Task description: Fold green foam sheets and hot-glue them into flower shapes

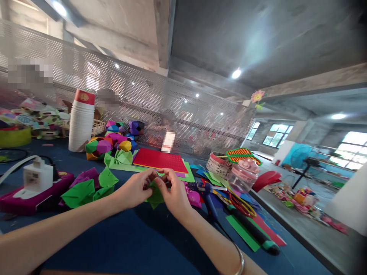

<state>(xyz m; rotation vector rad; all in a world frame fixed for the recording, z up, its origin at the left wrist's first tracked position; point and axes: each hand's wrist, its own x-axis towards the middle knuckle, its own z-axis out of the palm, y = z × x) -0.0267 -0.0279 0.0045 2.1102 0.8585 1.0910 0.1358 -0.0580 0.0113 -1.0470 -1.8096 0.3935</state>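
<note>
Both my hands meet over the middle of the table, fingers closed on one small piece of folded green paper [155,196]. My left hand [136,190] pinches its left side, and my right hand [175,191] holds it from the right with thumb and fingers. Much of the paper is hidden behind the fingers. Just right of my right hand lies a blue glue gun [208,198] with a dark cord, beside a pink paper shape [194,196]. Several green folded paper pieces [80,192] and a purple one [88,176] rest left of my left forearm.
Red sheets [160,159] lie behind my hands. At left stand stacked paper cups [82,122] and a purple power strip [37,193] with a white charger [37,176]. Colourful paper balls [99,147] sit behind. On the right are a clear jar [243,176] and a black-handled tool [252,229].
</note>
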